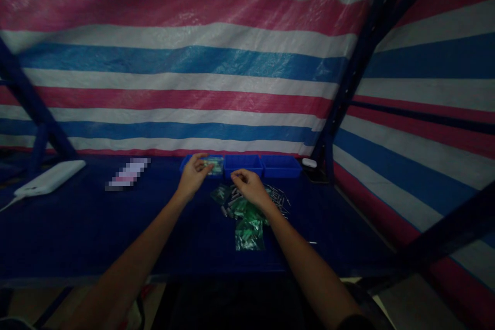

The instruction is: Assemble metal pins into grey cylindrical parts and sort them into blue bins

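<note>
My left hand is at the leftmost blue bin, its thumb and fingers apart over the front of it. Small clear bags with pale contents lie in that bin, partly behind the fingers. My right hand hovers over a pile of small metal pieces, fingers curled and pressed together; whatever they may hold is too small to make out. Under and in front of this hand are greenish clear bags with small parts inside. Another small bag rests left of the pile.
Two more blue bins, a middle one and a right one, stand along the back of the dark blue table. At left are a white power bank with a cable and a blurred-out flat object. A white case sits back right.
</note>
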`<state>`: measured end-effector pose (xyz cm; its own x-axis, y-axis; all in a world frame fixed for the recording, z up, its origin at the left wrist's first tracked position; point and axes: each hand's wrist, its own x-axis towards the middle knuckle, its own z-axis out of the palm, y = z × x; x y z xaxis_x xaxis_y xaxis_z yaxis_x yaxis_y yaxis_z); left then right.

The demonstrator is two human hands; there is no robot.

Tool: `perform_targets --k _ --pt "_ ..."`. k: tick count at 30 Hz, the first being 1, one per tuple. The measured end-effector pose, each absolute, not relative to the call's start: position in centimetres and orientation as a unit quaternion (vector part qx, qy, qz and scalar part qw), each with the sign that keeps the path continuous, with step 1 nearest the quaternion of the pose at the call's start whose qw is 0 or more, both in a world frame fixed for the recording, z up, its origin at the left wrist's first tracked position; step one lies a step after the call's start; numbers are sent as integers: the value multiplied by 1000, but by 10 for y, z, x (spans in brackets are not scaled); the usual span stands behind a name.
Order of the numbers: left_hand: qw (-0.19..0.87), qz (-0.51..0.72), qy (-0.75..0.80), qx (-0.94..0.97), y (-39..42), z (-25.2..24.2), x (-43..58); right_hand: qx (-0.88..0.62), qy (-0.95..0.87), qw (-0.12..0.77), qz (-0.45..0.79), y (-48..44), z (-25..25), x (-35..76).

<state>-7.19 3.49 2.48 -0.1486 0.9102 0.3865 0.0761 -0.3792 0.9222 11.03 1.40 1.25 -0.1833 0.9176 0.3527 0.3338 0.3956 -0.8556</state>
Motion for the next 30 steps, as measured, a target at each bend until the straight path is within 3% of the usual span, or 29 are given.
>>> perform_targets --k 3,7,10,16,21,23,27,30 --pt "253 627 505 536 60 43 -100 -457 -708 454 289 15 14 113" --pt "291 511 560 584 94 51 -124 -456 -716 444 288 16 15 114" --pt "252 433 590 633 108 42 -128 -458 -723 427 292 14 17 114" --pt "25 251 645 721 103 32 -115 -467 -731 418 269 17 20 123" --pt "-100 268 624 727 68 36 -76 -509 -728 415 196 24 23 143" --pt "-67 271 560 780 51 32 -56 -534 -735 381 170 25 24 150" --pt "116 180 370 904 22 15 -27 -561 -748 320 153 23 25 158" --pt "124 198 350 907 8 4 -19 -560 -755 306 153 23 24 158"
